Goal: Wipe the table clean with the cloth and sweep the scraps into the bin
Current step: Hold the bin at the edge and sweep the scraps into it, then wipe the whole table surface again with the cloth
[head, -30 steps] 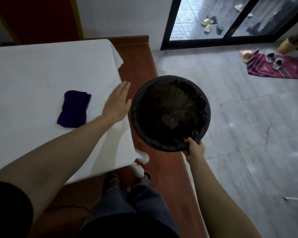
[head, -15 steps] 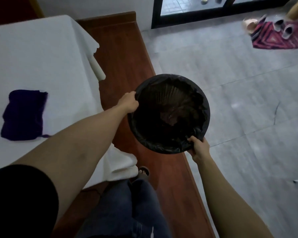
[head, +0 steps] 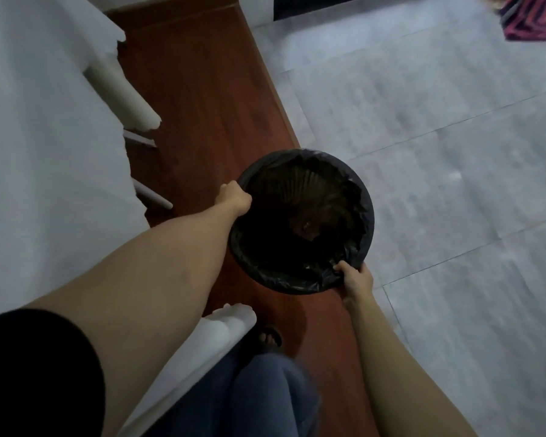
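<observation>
A round bin (head: pixel 364 209) lined with a black bag sits low over the brown wooden floor strip, right of the table. My left hand (head: pixel 234 198) grips its left rim and my right hand (head: pixel 355 280) grips the near right rim. Brownish scraps (head: pixel 306 227) lie at the bottom of the bin. The table (head: pixel 44 152), covered in a white cloth, fills the left side. The purple wiping cloth is out of view.
White table legs (head: pixel 130 99) stand on the brown wooden strip (head: pixel 208 89). Grey floor tiles (head: pixel 438 121) spread to the right, with a striped mat (head: pixel 536 23) at the top right corner. My legs in blue trousers and a sandalled foot (head: pixel 267 337) are at the bottom.
My left hand left the table edge and took hold of the bin's left rim. The bin went down and away from the table, and the purple cloth slid out of view.
</observation>
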Demonstrator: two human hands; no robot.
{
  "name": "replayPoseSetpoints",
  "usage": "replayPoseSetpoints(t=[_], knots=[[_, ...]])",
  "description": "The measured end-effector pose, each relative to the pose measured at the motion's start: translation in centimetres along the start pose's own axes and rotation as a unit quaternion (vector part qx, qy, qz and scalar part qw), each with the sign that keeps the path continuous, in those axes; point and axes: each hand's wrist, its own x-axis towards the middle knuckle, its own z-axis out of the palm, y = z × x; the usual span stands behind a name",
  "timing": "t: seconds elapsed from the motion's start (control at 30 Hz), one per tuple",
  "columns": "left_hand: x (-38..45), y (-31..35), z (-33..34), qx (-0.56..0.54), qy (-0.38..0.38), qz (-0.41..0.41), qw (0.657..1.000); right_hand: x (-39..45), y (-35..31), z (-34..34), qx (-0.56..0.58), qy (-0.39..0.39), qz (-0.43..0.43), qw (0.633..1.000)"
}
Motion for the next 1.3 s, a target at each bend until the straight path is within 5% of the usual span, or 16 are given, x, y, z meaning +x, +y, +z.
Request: replayPoseSetpoints(t=[0.8, 1.3], knots=[[6.8, -3.3, 5.9, 0.026, 0.028, -0.029, 0.999, 8.5, 6.2, 2.7, 0.009, -0.005, 0.060, 0.998], [0.5, -1.0, 1.5, 0.042, -0.001, 0.008, 0.999, 1.6, 1.0, 2.7, -0.122, 0.032, 0.021, 0.992]])
